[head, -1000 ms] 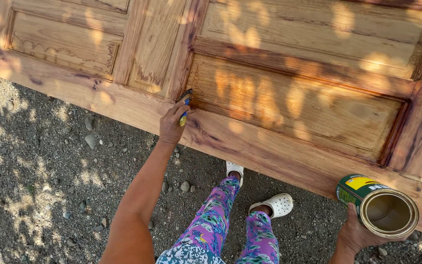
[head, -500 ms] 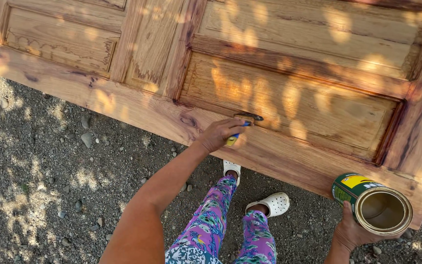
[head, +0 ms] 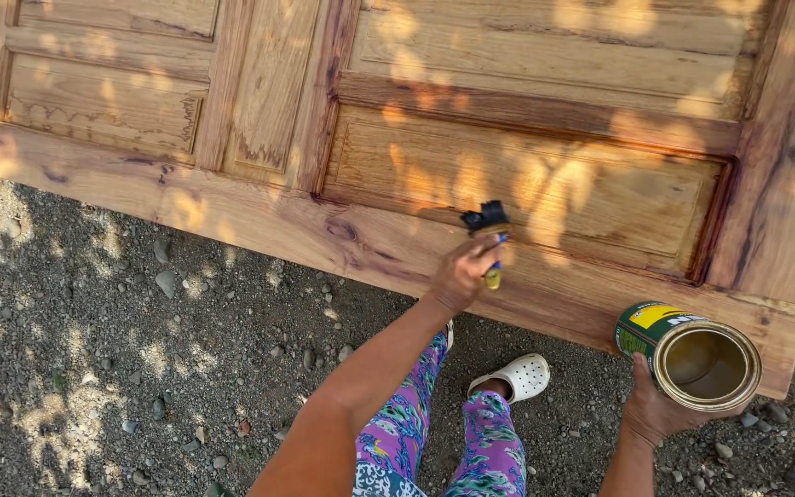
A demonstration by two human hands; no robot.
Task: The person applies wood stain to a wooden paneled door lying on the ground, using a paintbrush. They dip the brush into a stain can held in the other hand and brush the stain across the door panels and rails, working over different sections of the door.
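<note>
Left hand fingers clamped on black-bristled paintbrush, bristles on lower rail of brown panelled wooden door | right hand gripping open green-and-yellow metal can at door's lower right corner | white clog on gravel below door

Gravel ground of grey grit and scattered small stones is seen across the lower half of the frame, dappled with leaf shadow. A large panelled wooden door is laid across the upper part of the frame, its lower edge running from the left side down to the lower right. A white clog is planted on the gravel at lower centre, just below the door's edge.
</note>
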